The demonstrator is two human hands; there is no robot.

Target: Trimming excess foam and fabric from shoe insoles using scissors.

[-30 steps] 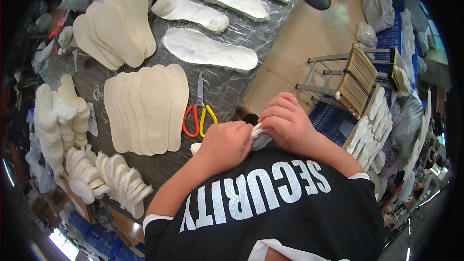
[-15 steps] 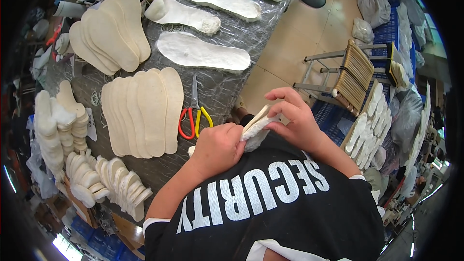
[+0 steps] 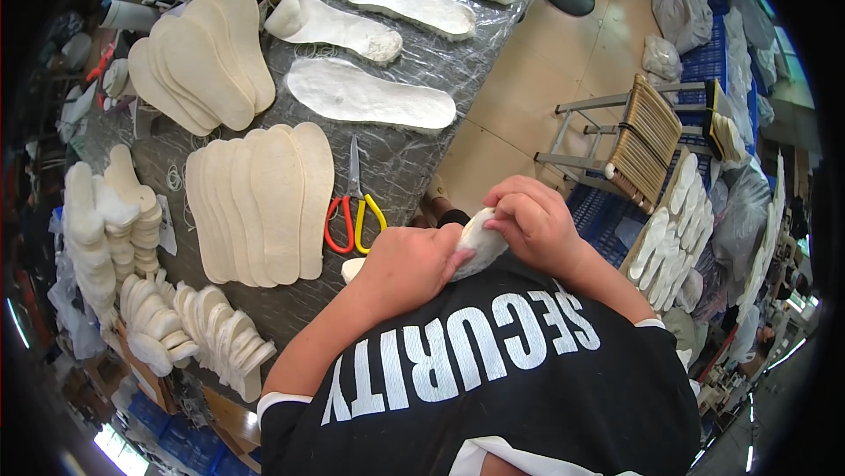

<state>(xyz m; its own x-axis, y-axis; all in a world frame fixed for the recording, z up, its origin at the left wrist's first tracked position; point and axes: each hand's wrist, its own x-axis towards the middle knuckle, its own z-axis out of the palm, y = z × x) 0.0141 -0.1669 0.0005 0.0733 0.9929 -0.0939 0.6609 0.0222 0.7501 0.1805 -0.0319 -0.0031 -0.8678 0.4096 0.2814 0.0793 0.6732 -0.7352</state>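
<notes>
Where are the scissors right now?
In the head view, the scissors lie on the table, between the fanned insoles and the left hand.

Both the left hand (image 3: 407, 266) and the right hand (image 3: 535, 222) grip a white fleecy insole (image 3: 480, 243) near the chest. Left of them lie red-and-yellow-handled scissors (image 3: 353, 209) beside fanned beige flat insoles (image 3: 262, 203) on the plastic-wrapped grey table (image 3: 414, 154).

Tan floor (image 3: 519, 115) — blue crates (image 3: 713, 62), a metal rack (image 3: 598, 137) alongside
</notes>
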